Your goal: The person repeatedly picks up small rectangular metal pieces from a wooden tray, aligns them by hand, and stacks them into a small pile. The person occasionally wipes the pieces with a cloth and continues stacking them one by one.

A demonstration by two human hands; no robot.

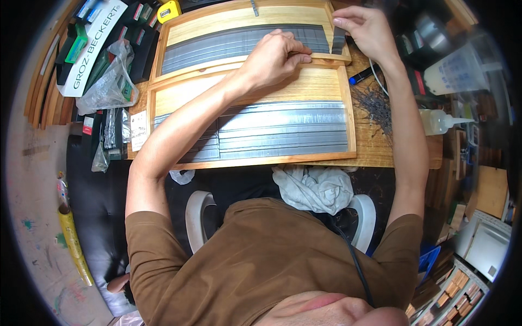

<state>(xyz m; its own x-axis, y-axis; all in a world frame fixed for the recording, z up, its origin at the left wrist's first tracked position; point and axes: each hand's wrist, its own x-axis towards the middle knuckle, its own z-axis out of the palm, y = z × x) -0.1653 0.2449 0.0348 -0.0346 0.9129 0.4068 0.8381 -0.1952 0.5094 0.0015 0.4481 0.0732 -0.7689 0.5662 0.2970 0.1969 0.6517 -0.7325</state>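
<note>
Two shallow wooden trays sit one behind the other on the table. Thin grey metal strips lie packed side by side in the far tray. More shiny grey metal strips fill the lower part of the near tray. My left hand rests over the front of the far tray, its fingers curled in a pinch; what they hold, if anything, is hidden. At that tray's right end, my right hand pinches the top of a short dark grey piece, which hangs upright.
Right of the trays lie a blue-capped marker, a heap of small dark metal bits and a squeeze bottle. A plastic jug stands farther right. Small boxes, a plastic bag and a yellow tape measure are at left.
</note>
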